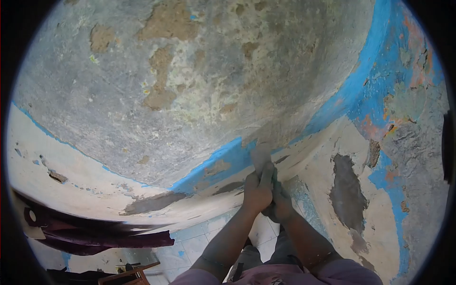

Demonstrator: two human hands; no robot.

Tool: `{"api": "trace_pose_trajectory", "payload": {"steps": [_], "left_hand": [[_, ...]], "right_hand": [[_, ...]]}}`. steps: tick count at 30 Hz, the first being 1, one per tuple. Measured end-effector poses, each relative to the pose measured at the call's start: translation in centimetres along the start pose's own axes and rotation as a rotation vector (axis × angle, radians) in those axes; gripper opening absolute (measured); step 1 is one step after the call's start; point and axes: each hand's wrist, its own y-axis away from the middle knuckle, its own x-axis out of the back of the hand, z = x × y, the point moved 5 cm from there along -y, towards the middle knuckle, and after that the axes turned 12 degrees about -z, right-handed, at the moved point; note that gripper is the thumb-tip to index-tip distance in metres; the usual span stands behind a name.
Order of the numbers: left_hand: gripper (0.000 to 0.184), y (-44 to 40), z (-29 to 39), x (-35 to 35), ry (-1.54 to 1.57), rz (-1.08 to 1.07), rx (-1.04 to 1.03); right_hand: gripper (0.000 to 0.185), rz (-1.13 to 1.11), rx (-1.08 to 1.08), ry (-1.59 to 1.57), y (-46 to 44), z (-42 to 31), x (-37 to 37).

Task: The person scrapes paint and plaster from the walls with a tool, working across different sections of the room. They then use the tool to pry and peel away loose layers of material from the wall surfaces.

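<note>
Mauve shirt nearest, a person's right hand and left hand share a closed grip on a blurred scraper, beside blue paint left low on a wall mostly bare grey, more blue towards the right.

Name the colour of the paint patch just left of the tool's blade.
Bright blue, broken by dull brownish spots; the paint patch shows best in the head view.

A room under renovation, shown by the peeling blue paint, patched bare plaster wall and paint-flecked tiled floor below.
</note>
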Motion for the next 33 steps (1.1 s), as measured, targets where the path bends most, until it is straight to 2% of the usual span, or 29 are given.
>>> {"api": "trace_pose_trajectory", "payload": {"steps": [2,4,5,6,8,9,11,12,14,16,17,18,20,22,23,27,30,33], "left_hand": [[0.033,0.3,0.5,-0.4,0.01,0.001,-0.021],[0.034,1.0,-1.9,-0.7,-0.098,0.016,-0.081],[0.035,0.3,-4.4,-1.1,0.111,-0.053,-0.12],[0.035,0.0,-3.4,-0.9,0.112,-0.058,-0.122],[0.035,0.0,0.1,-0.2,-0.115,0.01,-0.043],[0.038,-0.1,1.3,-0.6,0.126,-0.023,-0.067],[0.038,0.6,0.6,-0.7,0.074,-0.009,-0.041],[0.039,0.8,0.2,-0.8,0.021,-0.003,-0.021],[0.04,0.7,-0.3,-0.7,0.005,0.016,-0.006],[0.04,0.4,0.1,-0.7,-0.001,0.034,0.023],[0.039,0.1,1.7,-0.6,0.048,-0.041,-0.041],[0.038,0.0,3.0,-0.6,0.095,-0.108,-0.11],[0.038,0.6,2.5,-0.5,0.036,-0.051,-0.106],[0.038,1.0,0.0,-0.3,-0.126,-0.007,0.01],[0.039,0.6,-1.6,-0.5,0.032,-0.038,0.052],[0.04,0.8,-0.2,-0.4,-0.012,-0.034,0.056],[0.04,1.1,-1.2,-0.6,0.085,-0.081,0.035],[0.038,0.9,-1.4,-0.7,0.091,-0.062,0.005]], "right_hand": [[0.021,-0.202,-0.017,-0.192,-0.4,-0.7,-0.5],[0.021,-0.148,-0.06,-0.25,1.8,-0.3,-0.5],[0.022,-0.096,-0.096,-0.304,2.2,-0.1,-0.4],[0.022,-0.093,-0.091,-0.3,1.5,-0.2,-0.5],[0.023,-0.028,-0.062,-0.251,0.0,-0.3,-0.6],[0.023,-0.026,-0.069,-0.252,-0.1,-0.7,-0.5],[0.023,-0.181,-0.052,-0.253,0.0,-1.7,-1.3],[0.023,-0.18,-0.052,-0.258,0.7,-1.4,-1.3],[0.022,-0.06,-0.137,-0.237,1.8,-0.4,-0.5],[0.022,-0.014,-0.099,-0.237,0.1,-1.4,-1.3],[0.022,0.023,-0.071,-0.242,-0.4,-1.7,-1.5],[0.022,0.019,-0.079,-0.244,-0.2,-1.7,-1.7],[0.021,-0.114,-0.025,-0.235,0.0,-2.6,-2.4],[0.02,-0.123,-0.048,-0.29,1.2,-1.3,-1.8],[0.02,-0.126,-0.079,-0.345,1.4,-0.6,-1.5],[0.018,-0.067,-0.173,-0.38,1.0,-0.1,-1.3],[0.018,-0.03,-0.139,-0.303,1.6,-0.4,-1.5],[0.019,-0.111,-0.095,-0.291,1.5,-0.2,-1.2]]}}
